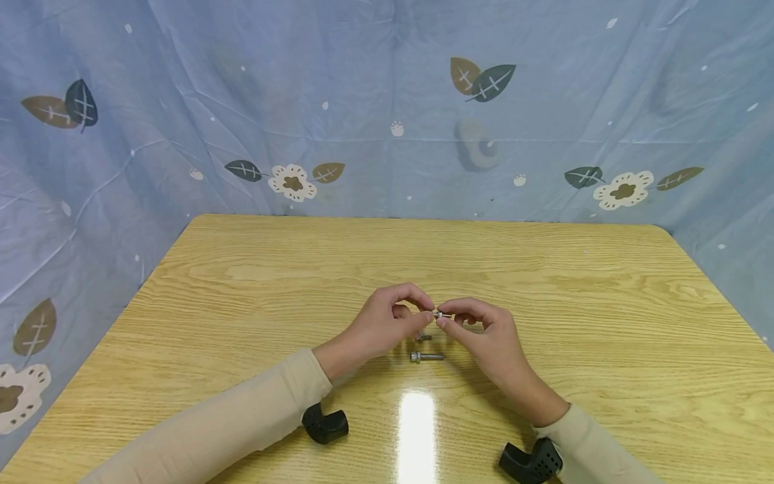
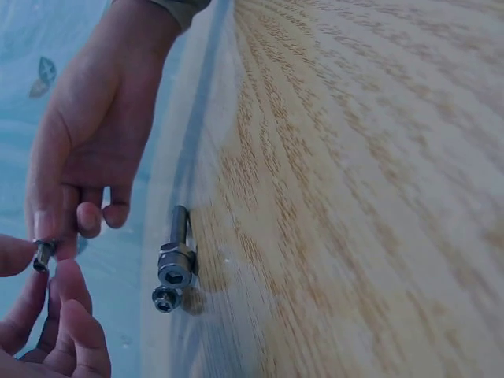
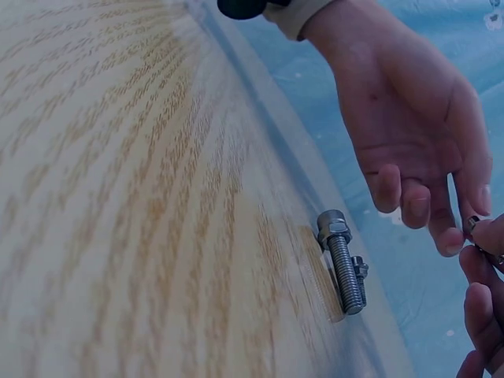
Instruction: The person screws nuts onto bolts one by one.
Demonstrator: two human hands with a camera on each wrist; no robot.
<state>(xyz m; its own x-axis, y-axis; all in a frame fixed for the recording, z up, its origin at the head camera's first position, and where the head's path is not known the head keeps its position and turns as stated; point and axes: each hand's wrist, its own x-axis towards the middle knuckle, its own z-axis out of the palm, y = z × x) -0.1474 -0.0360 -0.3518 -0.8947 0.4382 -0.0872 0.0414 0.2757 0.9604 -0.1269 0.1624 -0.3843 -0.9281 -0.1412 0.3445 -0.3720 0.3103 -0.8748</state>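
Observation:
In the head view my left hand (image 1: 387, 325) and right hand (image 1: 497, 339) meet above the table. Between their fingertips is a small metal bolt (image 1: 445, 315), which both hands pinch with thumb and forefinger. The left wrist view shows the bolt's head end (image 2: 42, 253) between the fingers; its thread and any nut on it are mostly hidden. Below the hands a large socket-head bolt (image 1: 431, 357) with a nut by its head lies on the table. Beside it lies a smaller bolt (image 1: 426, 338), partly covered by my left hand in the head view.
The wood-grain table (image 1: 290, 269) reaches back to a blue patterned cloth (image 1: 363, 87), which also hangs at both sides. Black perforated wrist mounts (image 1: 326, 425) sit by both sleeves. A bright light reflection (image 1: 416, 430) shows on the tabletop near the front.

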